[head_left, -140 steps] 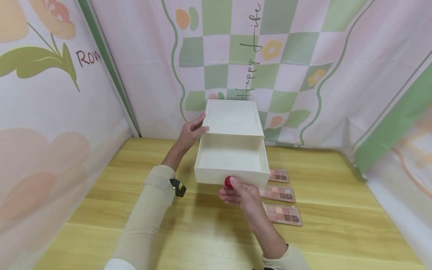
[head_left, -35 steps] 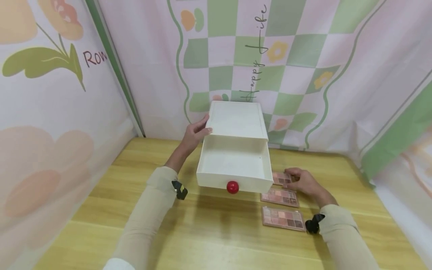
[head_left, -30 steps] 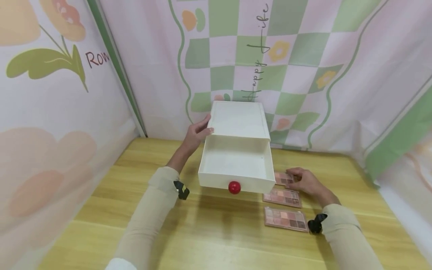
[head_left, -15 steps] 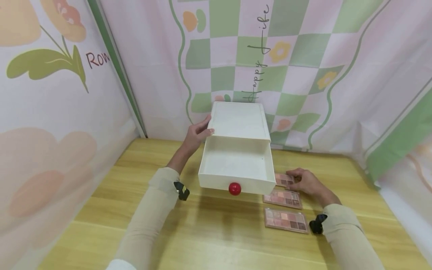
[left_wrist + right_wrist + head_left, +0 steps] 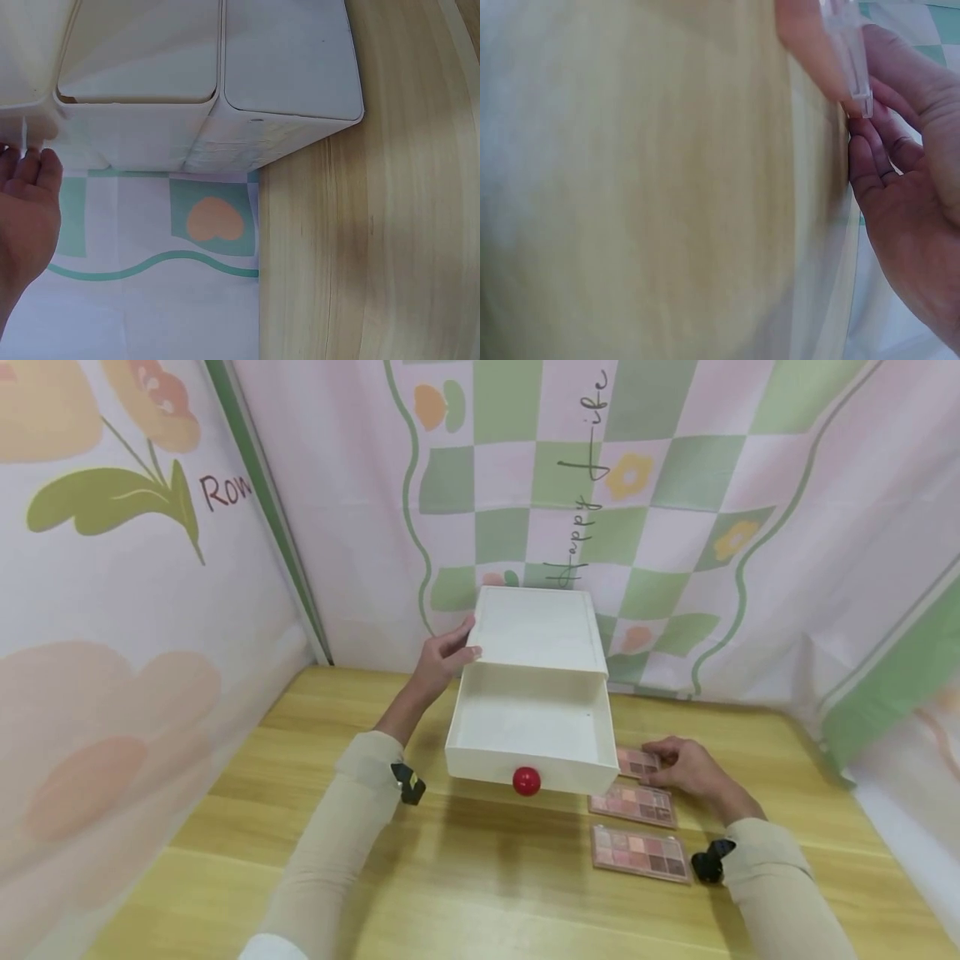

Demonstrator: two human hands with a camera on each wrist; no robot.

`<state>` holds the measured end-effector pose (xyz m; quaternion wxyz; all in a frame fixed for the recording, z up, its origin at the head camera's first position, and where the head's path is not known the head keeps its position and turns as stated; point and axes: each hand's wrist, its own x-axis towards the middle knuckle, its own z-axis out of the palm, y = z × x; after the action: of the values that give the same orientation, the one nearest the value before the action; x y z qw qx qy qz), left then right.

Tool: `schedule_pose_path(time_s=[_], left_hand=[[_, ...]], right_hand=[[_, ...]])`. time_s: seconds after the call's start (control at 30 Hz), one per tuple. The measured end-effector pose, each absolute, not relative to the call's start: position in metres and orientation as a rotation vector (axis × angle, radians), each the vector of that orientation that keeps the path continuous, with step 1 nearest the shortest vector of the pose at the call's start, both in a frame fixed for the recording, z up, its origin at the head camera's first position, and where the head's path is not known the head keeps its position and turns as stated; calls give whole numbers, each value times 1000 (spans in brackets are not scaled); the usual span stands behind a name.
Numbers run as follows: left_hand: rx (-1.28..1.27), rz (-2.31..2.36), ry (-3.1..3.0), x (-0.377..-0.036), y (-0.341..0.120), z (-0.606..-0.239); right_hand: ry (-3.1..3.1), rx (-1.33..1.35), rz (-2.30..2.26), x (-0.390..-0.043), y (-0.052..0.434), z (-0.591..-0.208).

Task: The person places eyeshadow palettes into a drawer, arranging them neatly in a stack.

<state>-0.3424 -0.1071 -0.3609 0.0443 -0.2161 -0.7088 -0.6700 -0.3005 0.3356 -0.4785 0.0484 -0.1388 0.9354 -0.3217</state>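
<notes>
a: from the head view we see a white drawer box (image 5: pixel 542 628) standing at the back of the wooden counter (image 5: pixel 480 893), its drawer (image 5: pixel 531 735) pulled out toward us with a red knob (image 5: pixel 527 781) on the front.

b: and our left hand (image 5: pixel 442 660) rests against the box's left side, thumb on the top edge, fingers (image 5: pixel 457 639) laid fairly straight along the wall rather than wrapped round anything.

a: to the right of the drawer, three eyeshadow palettes lie in a row on the counter. our right hand (image 5: pixel 686 768) is at the far palette (image 5: pixel 637 762), fingertips curled onto its edge. the middle palette (image 5: pixel 632 802) sits just beside the hand, and the near palette (image 5: pixel 640 853) lies closest to us.

b: patterned pink and green cloth (image 5: pixel 675 510) hangs behind and at both sides.

a: in the left wrist view we look along the box (image 5: pixel 289 75) from the side. the drawer (image 5: pixel 139 75) sticks out beside it, and the counter (image 5: pixel 375 225) runs down the right.

b: our left hand (image 5: pixel 26 217) shows at the left edge, fingertips touching the white wall, open and holding nothing.

a: the right wrist view is close and blurry. the counter (image 5: pixel 645 187) fills most of it.

b: at the top right our right hand (image 5: pixel 900 187) pinches the far palette (image 5: pixel 847 52) by its clear edge, lifted slightly off the wood. we cannot tell how far up it is.
</notes>
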Motion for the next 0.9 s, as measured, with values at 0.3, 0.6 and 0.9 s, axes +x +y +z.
schedule_pose_path(time_s=[0.3,0.6,0.9], left_hand=[[-636,-2064,-2162,-343,-105,-361],[-622,-2068,-2155,-345,-104,-362],[-629,-2053,-2166,-343,-105,-361]], right_hand=[[2844,-411,-985,-296,336,-477],[2857,-362,-965,-297,336,-475],[2874,-325,-951,-298,336,-466]])
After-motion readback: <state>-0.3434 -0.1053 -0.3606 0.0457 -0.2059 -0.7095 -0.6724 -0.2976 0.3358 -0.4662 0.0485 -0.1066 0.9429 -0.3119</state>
